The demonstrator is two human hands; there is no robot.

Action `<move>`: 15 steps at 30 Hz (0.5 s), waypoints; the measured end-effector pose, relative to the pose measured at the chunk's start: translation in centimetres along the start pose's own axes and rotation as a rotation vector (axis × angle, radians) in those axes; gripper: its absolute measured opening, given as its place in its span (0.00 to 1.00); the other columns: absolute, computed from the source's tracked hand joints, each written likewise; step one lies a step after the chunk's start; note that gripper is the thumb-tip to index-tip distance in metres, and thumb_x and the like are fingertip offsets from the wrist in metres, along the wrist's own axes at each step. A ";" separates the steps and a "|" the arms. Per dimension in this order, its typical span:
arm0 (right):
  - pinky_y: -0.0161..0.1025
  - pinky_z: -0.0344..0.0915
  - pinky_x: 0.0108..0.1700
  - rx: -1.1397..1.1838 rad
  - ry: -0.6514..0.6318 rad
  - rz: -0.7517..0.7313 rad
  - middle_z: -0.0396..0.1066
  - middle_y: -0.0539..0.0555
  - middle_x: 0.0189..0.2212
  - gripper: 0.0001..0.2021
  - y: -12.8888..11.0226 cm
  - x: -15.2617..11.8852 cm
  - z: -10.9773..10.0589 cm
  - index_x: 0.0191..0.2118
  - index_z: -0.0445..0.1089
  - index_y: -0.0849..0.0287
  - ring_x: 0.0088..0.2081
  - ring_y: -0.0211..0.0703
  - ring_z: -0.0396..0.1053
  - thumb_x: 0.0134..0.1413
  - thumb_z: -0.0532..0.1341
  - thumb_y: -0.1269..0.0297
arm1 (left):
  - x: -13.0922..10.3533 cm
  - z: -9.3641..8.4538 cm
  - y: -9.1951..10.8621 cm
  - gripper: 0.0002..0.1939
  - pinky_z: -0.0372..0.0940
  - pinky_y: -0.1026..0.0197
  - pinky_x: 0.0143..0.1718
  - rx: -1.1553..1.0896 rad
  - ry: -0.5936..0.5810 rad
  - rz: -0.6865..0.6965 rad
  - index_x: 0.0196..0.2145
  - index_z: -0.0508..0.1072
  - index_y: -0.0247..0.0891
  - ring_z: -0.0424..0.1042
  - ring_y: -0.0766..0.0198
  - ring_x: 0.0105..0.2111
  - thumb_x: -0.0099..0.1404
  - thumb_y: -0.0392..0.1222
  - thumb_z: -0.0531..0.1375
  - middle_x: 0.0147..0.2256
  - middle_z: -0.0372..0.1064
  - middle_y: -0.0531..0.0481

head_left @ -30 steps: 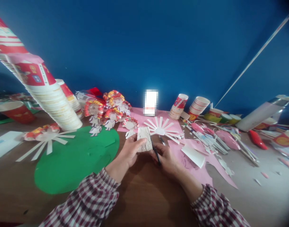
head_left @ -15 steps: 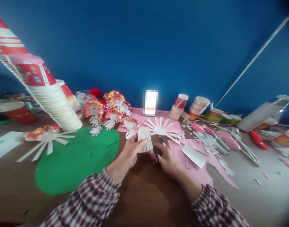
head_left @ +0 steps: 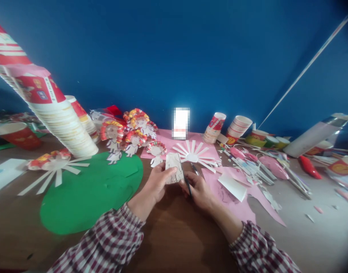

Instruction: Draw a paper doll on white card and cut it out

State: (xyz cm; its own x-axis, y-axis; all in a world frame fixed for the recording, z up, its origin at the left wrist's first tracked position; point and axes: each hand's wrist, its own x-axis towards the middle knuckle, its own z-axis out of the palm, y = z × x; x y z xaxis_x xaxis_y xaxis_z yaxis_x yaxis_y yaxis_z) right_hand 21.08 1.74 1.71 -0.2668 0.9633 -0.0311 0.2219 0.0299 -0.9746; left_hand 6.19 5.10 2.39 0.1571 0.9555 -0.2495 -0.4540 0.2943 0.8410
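My left hand [head_left: 156,181] pinches a small piece of white paper [head_left: 171,162] with dark drawn lines, thumb on top. In my right hand [head_left: 201,192] is a pair of dark-handled scissors [head_left: 188,185], the blade lying along the paper's right edge. Just behind the paper lies a white cup cut into a fan of strips [head_left: 192,157]. Paper lion figures with red and yellow curled manes [head_left: 113,132] stand to the left of my hands. A pen [head_left: 194,169] lies just beyond my right hand.
A green paper sheet [head_left: 91,197] covers the left of the brown table. Stacked paper cups [head_left: 62,121] lean at the left; shorter stacks [head_left: 214,128] stand at the back. Pink paper [head_left: 242,208], a white scrap [head_left: 232,188], sticks and a red marker-like object [head_left: 309,167] lie right.
The view has shifted very slightly. Both hands, the paper and the scissors keep nearly the same position, with no visible change of grip.
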 end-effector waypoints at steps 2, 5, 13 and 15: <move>0.33 0.55 0.23 0.016 -0.001 0.005 0.61 0.45 0.19 0.05 0.0 0.0 0.0 0.35 0.67 0.55 0.21 0.35 0.59 0.54 0.61 0.60 | 0.0 0.0 0.0 0.19 0.65 0.63 0.28 -0.002 -0.002 0.000 0.35 0.73 0.31 0.71 0.64 0.24 0.43 0.37 0.69 0.26 0.73 0.48; 0.33 0.54 0.23 0.024 0.002 0.011 0.60 0.45 0.19 0.06 -0.1 -0.1 0.1 0.34 0.67 0.55 0.20 0.35 0.58 0.54 0.61 0.59 | 0.0 0.0 0.1 0.18 0.65 0.63 0.28 -0.009 -0.006 -0.006 0.34 0.73 0.31 0.71 0.64 0.24 0.43 0.38 0.69 0.25 0.73 0.49; 0.32 0.54 0.24 0.032 -0.036 0.008 0.61 0.45 0.19 0.12 -0.9 -0.2 -0.3 0.27 0.64 0.58 0.21 0.34 0.59 0.53 0.62 0.56 | 0.1 -0.4 0.9 0.18 0.65 0.63 0.26 0.011 -0.054 -0.040 0.32 0.72 0.30 0.71 0.64 0.23 0.42 0.37 0.70 0.24 0.73 0.48; 0.32 0.55 0.24 0.034 -0.048 -0.002 0.62 0.46 0.19 0.12 -1.0 -0.2 -0.4 0.28 0.65 0.58 0.22 0.34 0.60 0.53 0.62 0.56 | 0.2 -0.5 1.1 0.18 0.66 0.63 0.27 0.031 -0.064 -0.046 0.32 0.72 0.30 0.72 0.63 0.23 0.42 0.37 0.70 0.24 0.74 0.47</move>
State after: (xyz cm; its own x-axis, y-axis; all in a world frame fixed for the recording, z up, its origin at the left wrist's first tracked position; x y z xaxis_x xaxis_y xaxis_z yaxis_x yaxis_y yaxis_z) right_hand 21.32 1.62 2.81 -0.3120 0.9493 -0.0388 0.1891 0.0221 -0.9817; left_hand 5.26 5.60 3.08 0.2330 0.9377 -0.2579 -0.4178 0.3360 0.8441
